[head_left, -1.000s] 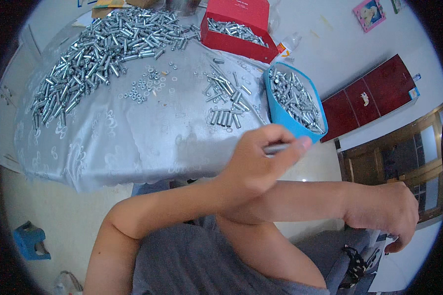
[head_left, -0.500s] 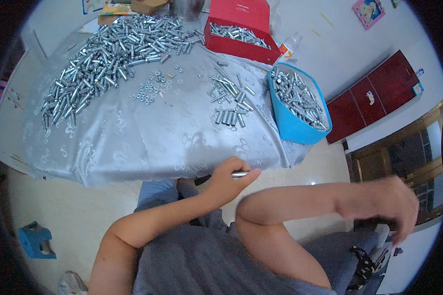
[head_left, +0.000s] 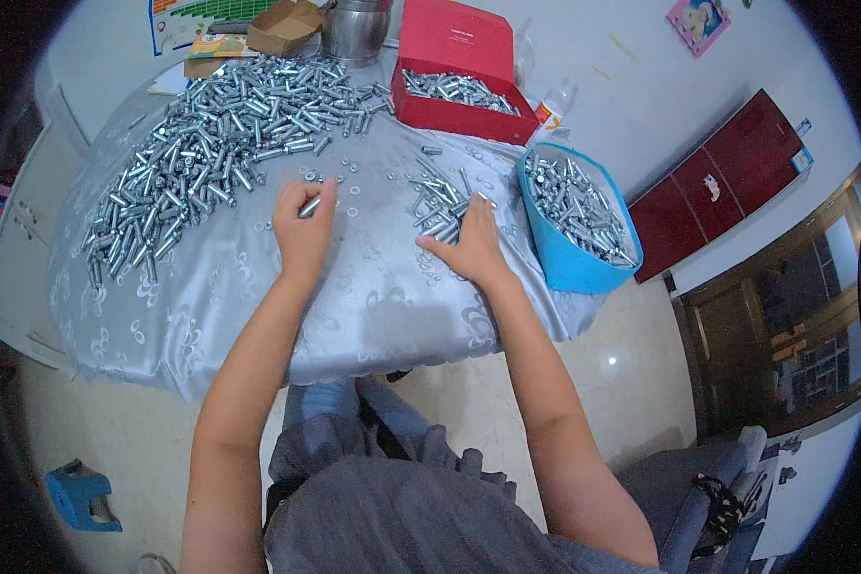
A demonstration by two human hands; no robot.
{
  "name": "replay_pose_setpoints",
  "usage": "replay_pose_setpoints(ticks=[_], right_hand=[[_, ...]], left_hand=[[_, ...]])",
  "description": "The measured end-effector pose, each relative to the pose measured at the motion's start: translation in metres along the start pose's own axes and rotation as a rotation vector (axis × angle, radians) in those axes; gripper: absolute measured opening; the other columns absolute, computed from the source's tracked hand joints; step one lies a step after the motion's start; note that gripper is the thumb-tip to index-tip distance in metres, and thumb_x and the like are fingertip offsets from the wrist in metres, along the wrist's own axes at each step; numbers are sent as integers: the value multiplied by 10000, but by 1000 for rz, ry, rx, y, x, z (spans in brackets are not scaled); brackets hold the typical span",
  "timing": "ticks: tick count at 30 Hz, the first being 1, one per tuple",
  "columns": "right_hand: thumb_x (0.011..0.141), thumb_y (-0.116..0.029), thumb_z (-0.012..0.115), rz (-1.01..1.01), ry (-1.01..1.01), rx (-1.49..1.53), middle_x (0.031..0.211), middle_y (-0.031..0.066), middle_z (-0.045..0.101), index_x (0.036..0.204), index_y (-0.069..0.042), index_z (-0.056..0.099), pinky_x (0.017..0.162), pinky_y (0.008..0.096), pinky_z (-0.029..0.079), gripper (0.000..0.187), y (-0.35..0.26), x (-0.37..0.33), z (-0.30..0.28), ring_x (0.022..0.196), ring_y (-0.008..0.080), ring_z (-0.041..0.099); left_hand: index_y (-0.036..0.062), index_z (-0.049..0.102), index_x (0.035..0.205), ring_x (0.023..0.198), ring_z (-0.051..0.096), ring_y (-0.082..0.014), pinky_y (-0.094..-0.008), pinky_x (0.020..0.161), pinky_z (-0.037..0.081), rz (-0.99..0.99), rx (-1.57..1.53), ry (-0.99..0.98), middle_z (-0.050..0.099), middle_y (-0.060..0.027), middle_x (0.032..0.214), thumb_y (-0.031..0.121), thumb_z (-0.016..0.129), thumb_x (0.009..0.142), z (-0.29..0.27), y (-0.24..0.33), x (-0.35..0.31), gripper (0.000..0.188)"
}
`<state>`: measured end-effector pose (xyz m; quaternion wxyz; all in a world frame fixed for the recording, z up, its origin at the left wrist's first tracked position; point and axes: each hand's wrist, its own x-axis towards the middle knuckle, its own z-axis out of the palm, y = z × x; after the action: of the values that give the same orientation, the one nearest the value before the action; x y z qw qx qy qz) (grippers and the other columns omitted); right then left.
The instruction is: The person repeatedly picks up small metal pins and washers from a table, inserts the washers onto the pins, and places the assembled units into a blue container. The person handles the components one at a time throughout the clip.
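My left hand [head_left: 302, 234] is closed around a silver metal sleeve [head_left: 309, 207], whose end shows between thumb and fingers. It hovers over the scattered nuts and washers [head_left: 354, 189], hiding some of them. My right hand [head_left: 476, 247] rests at the near side of a small pile of silver sleeves and bolts [head_left: 437, 199], thumb and fingers apart. Its fingers touch or cover part of this pile; whether a piece lies under the fingertips cannot be made out. Beyond my left hand spreads a large heap of silver bolts [head_left: 220, 134].
A blue fabric bin [head_left: 574, 268] full of bolts stands at the table's right edge. Behind it are a red box [head_left: 459, 120] holding more bolts and a plastic bottle [head_left: 555, 105]. A metal pot [head_left: 356, 33] and an open cardboard box [head_left: 284, 27] stand at the back of the cloth-covered table [head_left: 383, 325].
My left hand has moved from the table's front edge forward and left, still holding a sleeve. My right hand has swung from the far right onto the small pile.
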<state>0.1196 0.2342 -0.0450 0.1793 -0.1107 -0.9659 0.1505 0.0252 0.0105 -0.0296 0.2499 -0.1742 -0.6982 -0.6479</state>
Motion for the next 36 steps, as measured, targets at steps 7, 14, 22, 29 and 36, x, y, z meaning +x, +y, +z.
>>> replay_pose_setpoints(ticks=[7, 14, 22, 29, 36], right_hand=[[591, -598, 620, -53, -79, 17, 1179, 274, 431, 1206, 32, 405, 944, 398, 325, 906, -10, 74, 3, 1138, 375, 389], [713, -418, 581, -378, 167, 24, 1050, 175, 539, 1053, -70, 577, 865, 397, 381, 486, -45, 59, 33, 996, 336, 491], [796, -461, 488, -529, -30, 29, 1228, 223, 403, 1119, -51, 533, 973, 385, 270, 524, -80, 11, 35, 1157, 365, 359], [788, -225, 575, -98, 197, 691, 982, 151, 591, 936, -16, 605, 860, 349, 381, 259, -44, 62, -4, 1003, 258, 516], [743, -172, 600, -139, 53, 618, 870, 100, 619, 836, -54, 650, 816, 321, 390, 158, -29, 54, 12, 917, 234, 535]], left_hand=[[-1, 546, 653, 609, 468, -148, -256, 563, 371, 55, -45, 32, 505, -56, 673, 128, 647, 734, -2, 8, 7, 183], [-1, 543, 647, 585, 485, -173, -269, 539, 378, 28, -15, -36, 513, -68, 658, 129, 656, 718, 4, 7, 10, 186], [-3, 550, 656, 593, 488, -157, -268, 547, 381, 26, -1, -98, 508, -62, 657, 136, 646, 734, 5, 6, 6, 186], [-16, 563, 672, 596, 462, -117, -249, 566, 377, -82, -10, -53, 510, -31, 630, 169, 631, 764, 8, -6, 5, 217], [26, 568, 654, 491, 403, -68, -223, 456, 327, -560, -220, -323, 456, 21, 555, 275, 592, 801, 12, 19, 29, 290]])
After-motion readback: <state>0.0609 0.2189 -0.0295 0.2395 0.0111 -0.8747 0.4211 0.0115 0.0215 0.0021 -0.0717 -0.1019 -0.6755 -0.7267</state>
